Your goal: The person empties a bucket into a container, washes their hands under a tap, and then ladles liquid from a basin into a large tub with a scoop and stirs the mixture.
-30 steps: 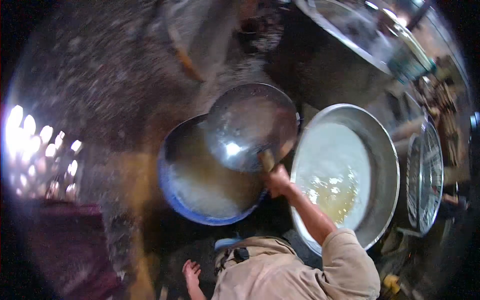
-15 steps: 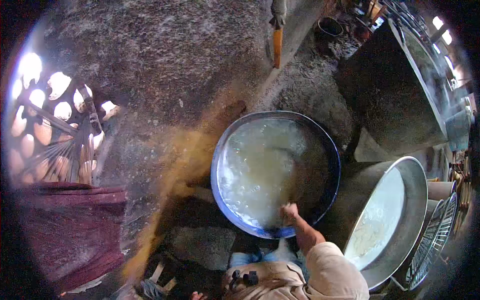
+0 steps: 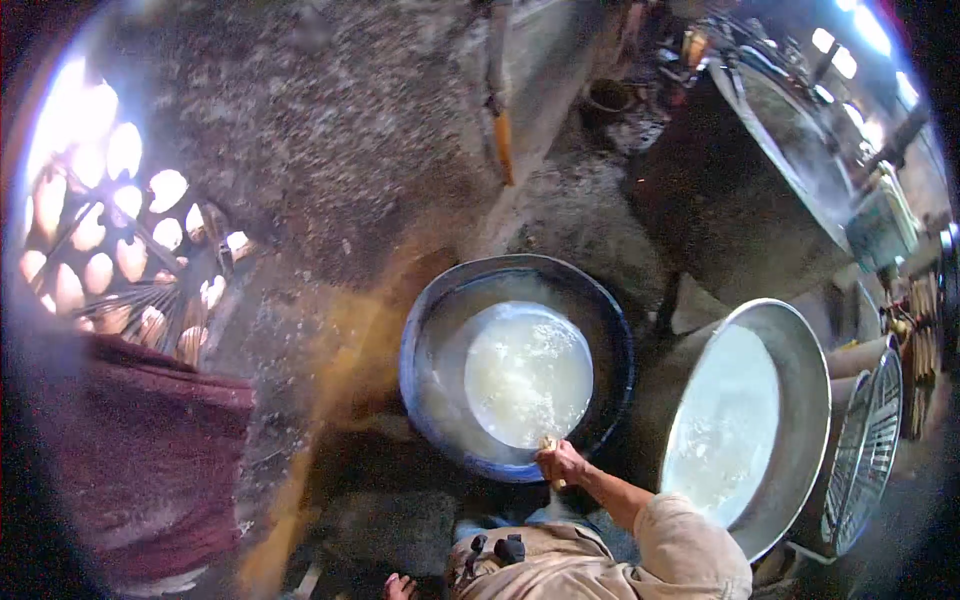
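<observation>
My right hand (image 3: 562,463) is closed around a short, pale handle, probably wooden, at the near rim of a blue drum (image 3: 408,385). At the handle's far end is a wide round scoop (image 3: 528,375) filled with cloudy, whitish, bubbly liquid; how the two join is hard to make out. The scoop is inside the drum's mouth, with murky grey around it. At the bottom edge, low by my side, part of my left hand (image 3: 400,587) shows. Its fingers are loosely bent, and nothing is visible in them.
To the right stands a large metal vat (image 3: 815,400) with pale liquid in it. Beside it is a slatted round basket (image 3: 875,455). A maroon cloth (image 3: 165,450) hangs at left below a wall with bright holes. A wooden-handled tool (image 3: 502,145) is at the back.
My right hand has come up from inside the drum to its near rim. The round scoop full of liquid now shows clearly. My view has shifted slightly.
</observation>
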The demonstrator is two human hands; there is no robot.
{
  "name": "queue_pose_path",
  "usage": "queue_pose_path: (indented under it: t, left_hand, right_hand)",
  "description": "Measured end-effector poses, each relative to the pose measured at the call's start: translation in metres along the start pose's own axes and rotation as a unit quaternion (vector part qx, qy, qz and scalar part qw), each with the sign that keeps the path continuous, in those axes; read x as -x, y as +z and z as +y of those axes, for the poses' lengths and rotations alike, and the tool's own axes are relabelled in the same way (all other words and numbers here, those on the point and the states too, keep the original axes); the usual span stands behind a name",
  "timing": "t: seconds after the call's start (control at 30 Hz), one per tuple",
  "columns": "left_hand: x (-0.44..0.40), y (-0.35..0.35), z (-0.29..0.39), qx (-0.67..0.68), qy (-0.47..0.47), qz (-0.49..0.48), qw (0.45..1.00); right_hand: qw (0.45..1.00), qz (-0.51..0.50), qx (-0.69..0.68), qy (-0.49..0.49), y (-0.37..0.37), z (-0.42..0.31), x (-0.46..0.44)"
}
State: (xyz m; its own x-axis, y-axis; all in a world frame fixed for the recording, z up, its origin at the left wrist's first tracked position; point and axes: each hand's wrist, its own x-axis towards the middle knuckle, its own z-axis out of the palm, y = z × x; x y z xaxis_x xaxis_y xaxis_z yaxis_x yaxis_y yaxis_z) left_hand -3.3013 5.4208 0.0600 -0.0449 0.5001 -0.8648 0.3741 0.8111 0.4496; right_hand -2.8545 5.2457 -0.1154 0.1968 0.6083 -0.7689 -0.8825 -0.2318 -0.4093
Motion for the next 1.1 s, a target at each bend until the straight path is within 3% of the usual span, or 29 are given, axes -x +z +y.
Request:
queue_pose_path:
  t: [0.07, 0.1, 0.13, 0.2, 0.27, 0.3, 0.33, 0.57, 0.67, 0.8, 0.87, 0.9, 0.93, 1.1]
  left_hand:
    - [-0.004, 0.019, 0.000, -0.008, 0.015, -0.024, 1.000]
    - [0.000, 0.031, 0.002, -0.013, 0.025, -0.040, 0.999]
    - [-0.010, 0.038, -0.003, -0.017, 0.025, -0.048, 0.998]
    - [-0.026, 0.055, -0.012, -0.016, 0.028, -0.074, 0.997]
    - [-0.037, 0.073, -0.017, -0.020, 0.034, -0.097, 0.995]
    - [-0.042, 0.083, -0.018, -0.026, 0.036, -0.110, 0.993]
    - [-0.046, 0.091, -0.018, -0.032, 0.038, -0.120, 0.992]
    - [-0.045, 0.142, -0.020, -0.084, 0.057, -0.167, 0.981]
    - [-0.032, 0.149, -0.024, -0.113, 0.077, -0.181, 0.974]
    - [-0.011, 0.151, -0.020, -0.102, 0.100, -0.205, 0.968]
    - [0.005, 0.160, -0.016, -0.126, 0.097, -0.146, 0.976]
    - [0.013, 0.166, -0.013, -0.132, 0.098, -0.122, 0.979]
    - [0.020, 0.171, -0.010, -0.147, 0.096, -0.103, 0.979]
    - [0.070, 0.198, 0.014, -0.185, 0.136, -0.100, 0.968]
  right_hand:
    - [0.992, 0.074, 0.094, -0.031, 0.017, -0.039, 0.069]
    - [0.991, 0.027, 0.092, -0.089, -0.005, -0.040, 0.088]
    - [0.993, 0.033, 0.097, -0.053, -0.017, -0.054, 0.115]
    - [0.989, 0.029, 0.128, -0.072, -0.045, -0.071, 0.170]
    - [0.976, 0.087, 0.190, -0.066, -0.051, -0.100, 0.242]
    - [0.987, 0.080, 0.136, -0.018, -0.067, -0.102, 0.264]
    - [0.986, 0.112, 0.116, -0.034, -0.064, -0.110, 0.301]
    - [0.959, 0.257, 0.124, -0.010, -0.183, -0.041, 0.396]
    - [0.944, 0.322, 0.064, -0.014, -0.220, 0.004, 0.410]
    - [0.927, 0.355, -0.075, -0.093, -0.281, 0.088, 0.375]
    - [0.918, 0.362, -0.133, -0.096, -0.292, 0.117, 0.357]
    - [0.917, 0.372, -0.090, -0.109, -0.300, 0.132, 0.348]
    - [0.894, 0.379, -0.202, -0.130, -0.296, 0.139, 0.339]
    - [0.849, 0.415, -0.311, -0.104, -0.293, 0.172, 0.275]
